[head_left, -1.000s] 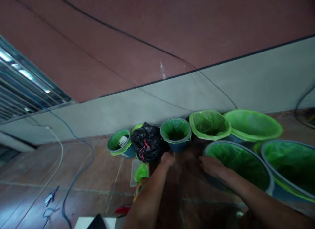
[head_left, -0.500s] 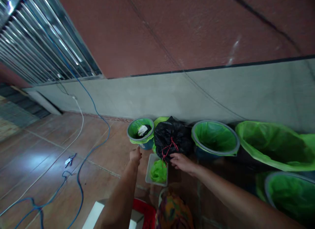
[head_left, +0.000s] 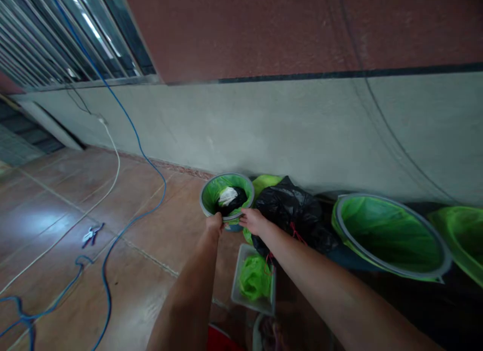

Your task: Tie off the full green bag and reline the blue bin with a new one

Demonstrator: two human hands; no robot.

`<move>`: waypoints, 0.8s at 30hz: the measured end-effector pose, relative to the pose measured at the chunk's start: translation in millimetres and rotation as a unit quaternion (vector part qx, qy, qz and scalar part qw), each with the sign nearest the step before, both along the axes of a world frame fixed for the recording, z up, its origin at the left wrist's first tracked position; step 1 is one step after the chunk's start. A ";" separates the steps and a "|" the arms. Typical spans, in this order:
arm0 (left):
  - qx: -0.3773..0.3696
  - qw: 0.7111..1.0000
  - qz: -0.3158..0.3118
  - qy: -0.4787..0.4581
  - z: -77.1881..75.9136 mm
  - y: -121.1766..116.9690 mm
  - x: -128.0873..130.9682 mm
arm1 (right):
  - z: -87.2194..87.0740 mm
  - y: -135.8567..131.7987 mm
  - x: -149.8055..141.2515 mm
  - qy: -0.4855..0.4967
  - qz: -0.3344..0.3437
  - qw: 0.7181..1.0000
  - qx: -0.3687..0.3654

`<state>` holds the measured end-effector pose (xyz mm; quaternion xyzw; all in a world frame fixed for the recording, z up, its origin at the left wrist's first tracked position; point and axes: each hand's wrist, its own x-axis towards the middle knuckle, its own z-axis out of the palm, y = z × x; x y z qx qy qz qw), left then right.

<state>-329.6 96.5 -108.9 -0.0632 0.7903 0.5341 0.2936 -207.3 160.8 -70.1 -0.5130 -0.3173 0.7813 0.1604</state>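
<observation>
A small round bin [head_left: 205,204] with a grey rim and a green plastic liner stands by the wall. Inside it lie a crumpled white piece [head_left: 228,196] and something black. My left hand [head_left: 215,223] is closed on the near side of the bin's rim. At the near right of the same rim, my right hand [head_left: 253,221] has its fingers on the edge and liner, partly hidden. Right of the bin sits a tied black garbage bag [head_left: 289,205] with red drawstrings, under my right forearm. A pale tray [head_left: 247,303] with a crumpled green bag [head_left: 254,278] lies nearer me.
Larger green-lined bins [head_left: 392,235] stand along the wall at the right. A blue cable [head_left: 130,223] and a white cord [head_left: 113,177] cross the tiled floor at left, near a pair of pliers or cutters [head_left: 91,234]. Something red [head_left: 222,339] shows at the bottom edge.
Both hands have come to the small bin's rim. My right hand has left the black bag's red drawstrings and moved left. The view has shifted closer.
</observation>
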 end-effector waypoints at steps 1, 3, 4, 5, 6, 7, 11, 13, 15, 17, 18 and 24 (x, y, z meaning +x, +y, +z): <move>-0.003 1.000 0.008 -0.002 1.4 -0.3 -0.4 | -0.6 -1.3 -3.0 0.003 -0.007 1.000 -0.008; -0.005 1.000 0.022 -0.004 10.5 -7.0 -0.4 | 4.1 -7.3 -6.1 0.015 -0.025 0.999 -0.033; 0.000 1.000 0.029 0.001 18.1 -13.5 -0.1 | 9.7 -12.1 -5.9 0.025 -0.032 0.998 -0.048; 0.008 0.999 0.034 0.008 27.6 -22.0 0.4 | 17.4 -18.1 -4.2 0.038 -0.034 0.997 -0.059; 0.021 0.999 0.038 0.019 39.0 -32.4 1.4 | 27.1 -25.0 -0.8 0.053 -0.030 0.996 -0.064; 0.039 0.998 0.038 0.034 51.9 -44.2 3.1 | 38.4 -32.9 4.3 0.068 -0.019 0.996 -0.060; 0.096 0.991 -0.009 0.095 114.7 -97.2 20.9 | 92.3 -67.8 44.3 0.088 0.033 0.996 0.004; 0.106 0.983 -0.062 0.137 148.3 -121.4 39.6 | 118.5 -84.6 75.8 0.075 0.026 0.996 0.049; 0.110 0.968 -0.126 0.185 180.3 -141.2 65.6 | 142.2 -100.4 114.1 0.062 0.008 0.994 0.094; 0.115 0.951 -0.187 0.216 208.1 -156.3 98.2 | 163.3 -116.1 158.3 0.039 -0.007 0.990 0.137; 0.115 0.944 -0.213 0.225 219.7 -162.3 116.5 | 173.0 -124.5 182.4 0.023 -0.015 0.987 0.158; 0.144 0.906 -0.340 0.208 235.3 -185.3 243.1 | 198.9 -181.4 336.6 -0.090 -0.077 0.962 0.248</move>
